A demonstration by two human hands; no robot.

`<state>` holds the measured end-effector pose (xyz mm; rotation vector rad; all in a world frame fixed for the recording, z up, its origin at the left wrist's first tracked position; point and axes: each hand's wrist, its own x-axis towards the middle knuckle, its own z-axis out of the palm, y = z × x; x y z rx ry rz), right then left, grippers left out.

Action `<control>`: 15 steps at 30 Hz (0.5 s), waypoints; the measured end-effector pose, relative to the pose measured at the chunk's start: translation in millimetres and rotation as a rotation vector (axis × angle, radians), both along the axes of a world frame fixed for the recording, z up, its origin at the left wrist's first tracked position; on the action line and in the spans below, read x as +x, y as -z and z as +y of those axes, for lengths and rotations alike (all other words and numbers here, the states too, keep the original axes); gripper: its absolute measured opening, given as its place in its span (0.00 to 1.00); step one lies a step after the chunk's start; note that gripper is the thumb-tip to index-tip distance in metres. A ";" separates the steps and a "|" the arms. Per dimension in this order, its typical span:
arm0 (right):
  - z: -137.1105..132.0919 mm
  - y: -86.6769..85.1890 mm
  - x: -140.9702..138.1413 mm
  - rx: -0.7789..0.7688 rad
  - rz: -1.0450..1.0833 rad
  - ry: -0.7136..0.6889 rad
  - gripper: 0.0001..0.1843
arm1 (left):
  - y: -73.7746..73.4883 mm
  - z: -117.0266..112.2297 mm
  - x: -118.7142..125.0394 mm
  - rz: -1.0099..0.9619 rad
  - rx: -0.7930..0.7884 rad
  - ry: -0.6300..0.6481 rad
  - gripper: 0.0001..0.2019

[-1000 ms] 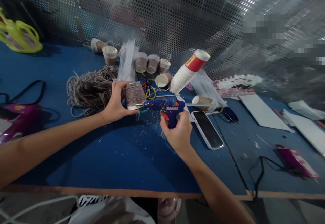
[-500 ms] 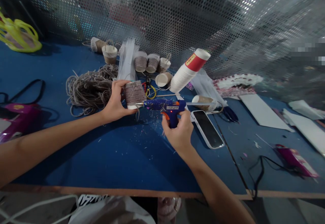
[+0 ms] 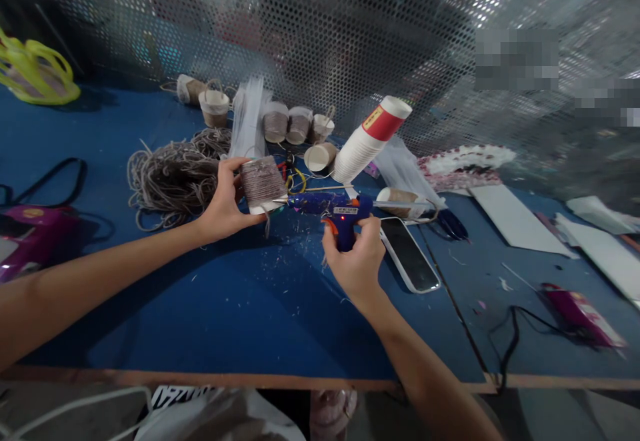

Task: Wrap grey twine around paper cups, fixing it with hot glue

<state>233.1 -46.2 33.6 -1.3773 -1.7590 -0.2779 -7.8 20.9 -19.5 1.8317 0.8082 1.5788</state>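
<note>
My left hand (image 3: 227, 202) grips a paper cup (image 3: 263, 183) wound with grey-brown cord; a white strip shows uncovered along its lower edge. A loose cord end hangs below it. In my right hand (image 3: 357, 258) is a blue glue gun (image 3: 325, 205), its red light lit and a clear glue stick poking from the back. The metal nozzle points left and lies at the cup's lower right edge; whether it touches cannot be made out. A tangled heap of grey cord (image 3: 173, 178) lies just left of the cup. Yellow-handled scissors (image 3: 297, 180) are partly hidden behind it.
A leaning stack of white paper cups (image 3: 357, 154) stands behind the glue gun. Several cord-wrapped cups (image 3: 276, 123) line the back near a perforated metal screen (image 3: 300, 34). A phone (image 3: 410, 256) lies right of my right hand. Purple boxes (image 3: 583, 314) and white boards (image 3: 520, 218) are farther right.
The cup has tilted and shifted slightly left in my left hand. My right hand with the glue gun has moved a little to the right, its nozzle still at the cup's lower edge.
</note>
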 end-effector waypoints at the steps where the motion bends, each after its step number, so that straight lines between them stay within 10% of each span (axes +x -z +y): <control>1: 0.2 0.1 0.2 0.008 0.002 -0.003 0.14 | -0.1 -0.1 -0.1 0.000 0.003 0.004 0.41; 15: 2.7 -2.1 4.3 0.039 0.045 0.007 0.13 | 3.6 2.9 -1.8 -0.014 0.046 0.021 0.41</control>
